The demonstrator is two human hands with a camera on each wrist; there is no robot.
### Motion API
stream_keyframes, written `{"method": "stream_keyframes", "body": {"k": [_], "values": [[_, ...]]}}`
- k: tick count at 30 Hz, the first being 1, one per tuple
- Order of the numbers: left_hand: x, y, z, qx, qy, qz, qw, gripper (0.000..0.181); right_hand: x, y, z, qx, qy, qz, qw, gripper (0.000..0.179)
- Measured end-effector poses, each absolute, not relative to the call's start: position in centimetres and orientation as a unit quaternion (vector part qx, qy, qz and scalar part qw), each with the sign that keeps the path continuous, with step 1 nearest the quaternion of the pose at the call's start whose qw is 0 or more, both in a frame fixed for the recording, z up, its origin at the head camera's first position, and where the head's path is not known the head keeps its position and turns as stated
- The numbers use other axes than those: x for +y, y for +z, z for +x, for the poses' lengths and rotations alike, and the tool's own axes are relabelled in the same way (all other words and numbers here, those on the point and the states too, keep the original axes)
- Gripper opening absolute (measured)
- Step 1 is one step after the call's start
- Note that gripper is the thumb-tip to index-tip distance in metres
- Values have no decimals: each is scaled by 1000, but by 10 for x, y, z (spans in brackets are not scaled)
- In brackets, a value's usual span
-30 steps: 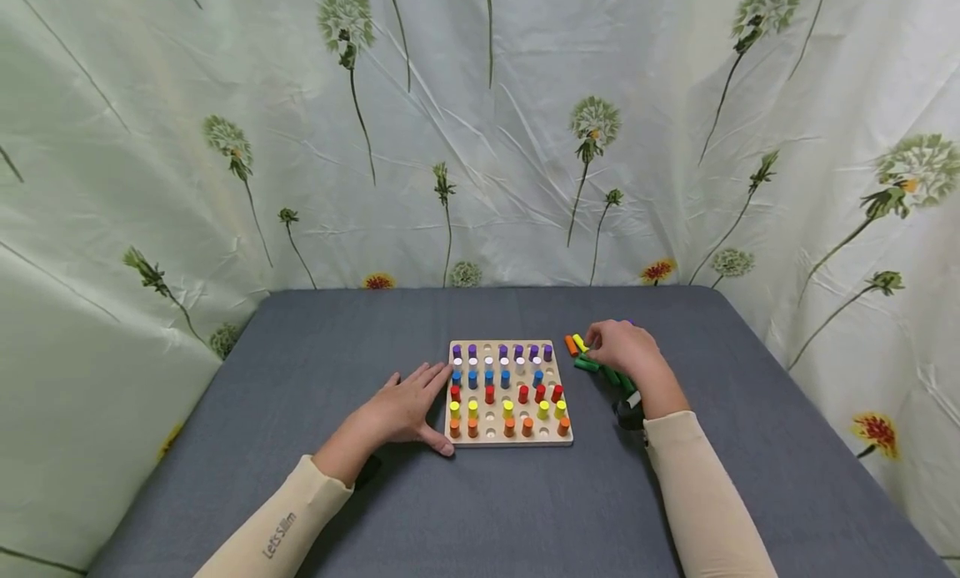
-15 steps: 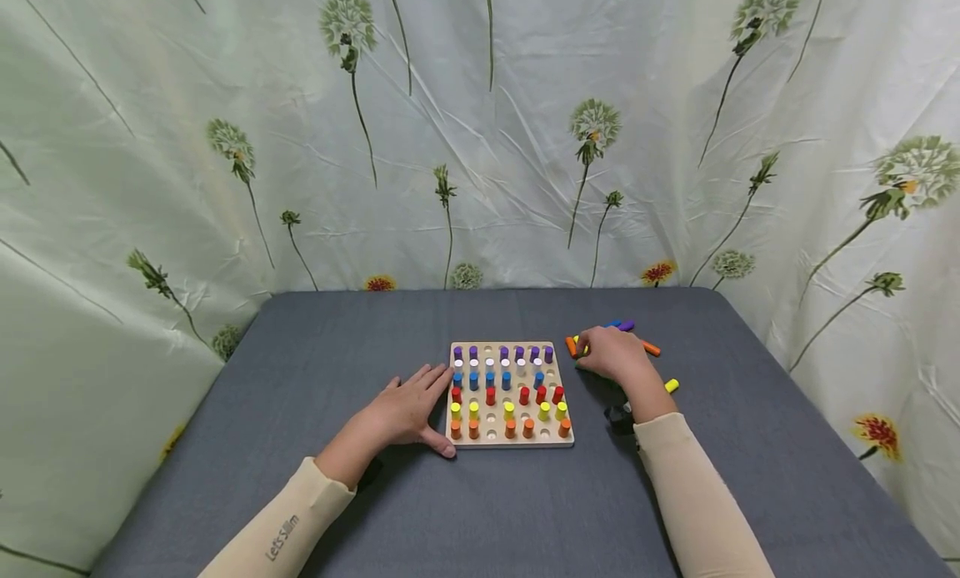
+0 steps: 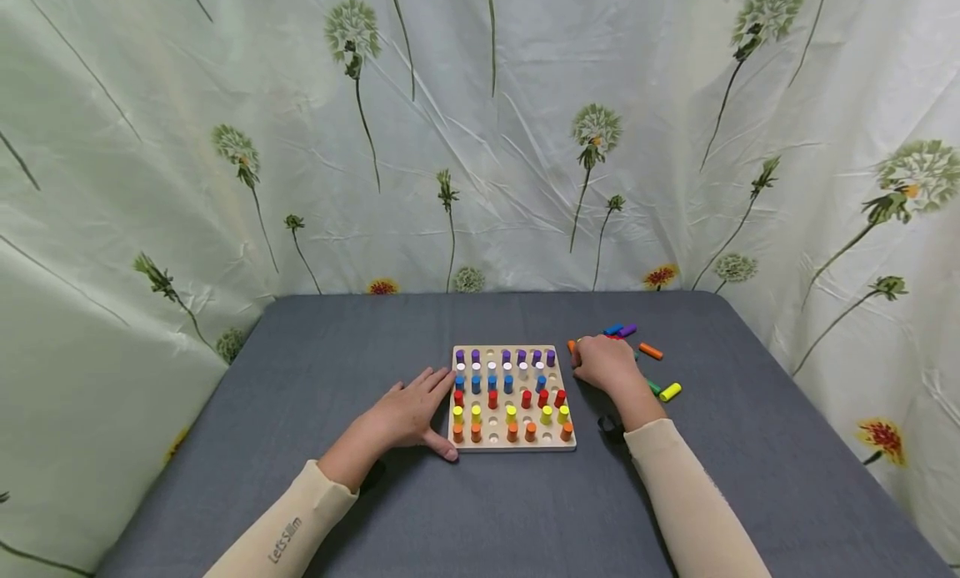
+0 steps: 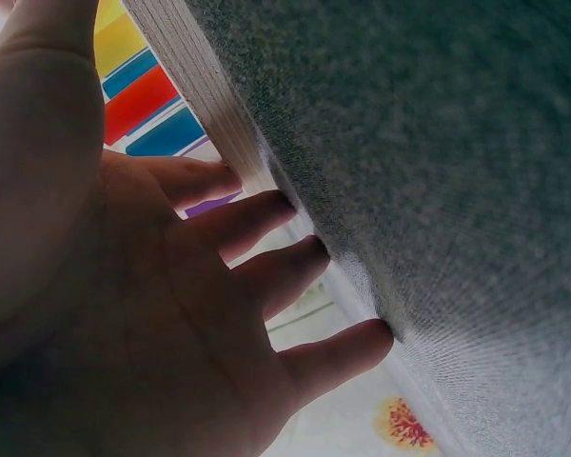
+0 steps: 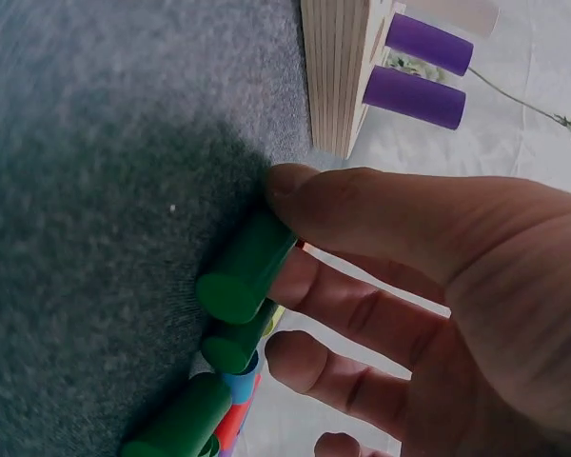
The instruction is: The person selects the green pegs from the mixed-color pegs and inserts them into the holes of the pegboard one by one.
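Note:
A square wooden pegboard (image 3: pixel 517 446) lies on the grey cloth, with rows of purple, white, blue, red, yellow and orange pegs upright in it and some bare holes between. Along its left side rests my left hand (image 3: pixel 407 411), fingers spread and thumb at the near corner; the left wrist view has the fingertips down by the board's edge. My right hand (image 3: pixel 606 365) is just right of the board, low over the loose pegs. Its thumb and index finger pinch a green peg (image 5: pixel 243 271) lying on the cloth, while the other fingers stay apart from it.
Around the right hand lie loose pegs: a yellow peg (image 3: pixel 671 391), an orange peg (image 3: pixel 651 350), a blue peg (image 3: pixel 613 329) and a purple peg (image 3: pixel 627 330). More green pegs (image 5: pixel 176 419) lie beside the pinched one. A flowered curtain (image 3: pixel 517 161) hangs behind the table.
My right hand has shifted left and nearer the board, uncovering orange, yellow, blue and purple pegs, and now pinches a green one. The left hand has stayed at the board's side.

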State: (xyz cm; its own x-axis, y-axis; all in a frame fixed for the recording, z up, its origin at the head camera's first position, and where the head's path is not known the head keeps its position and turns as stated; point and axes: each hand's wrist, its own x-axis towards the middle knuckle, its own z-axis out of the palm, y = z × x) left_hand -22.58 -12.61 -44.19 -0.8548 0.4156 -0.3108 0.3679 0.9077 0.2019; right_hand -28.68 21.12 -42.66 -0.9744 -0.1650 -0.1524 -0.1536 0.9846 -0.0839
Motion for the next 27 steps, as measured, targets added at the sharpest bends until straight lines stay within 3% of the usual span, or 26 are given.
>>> {"method": "stream_keyframes", "body": {"k": [11,27], "values": [[-125,-443,-225,962,63,200,174,131,213,-407,-281,988,-106,-82,74,19],[-125,-445,-224,964,53,200,167,131,188,-373,-277,943,-315,-96,-45,22]]}}
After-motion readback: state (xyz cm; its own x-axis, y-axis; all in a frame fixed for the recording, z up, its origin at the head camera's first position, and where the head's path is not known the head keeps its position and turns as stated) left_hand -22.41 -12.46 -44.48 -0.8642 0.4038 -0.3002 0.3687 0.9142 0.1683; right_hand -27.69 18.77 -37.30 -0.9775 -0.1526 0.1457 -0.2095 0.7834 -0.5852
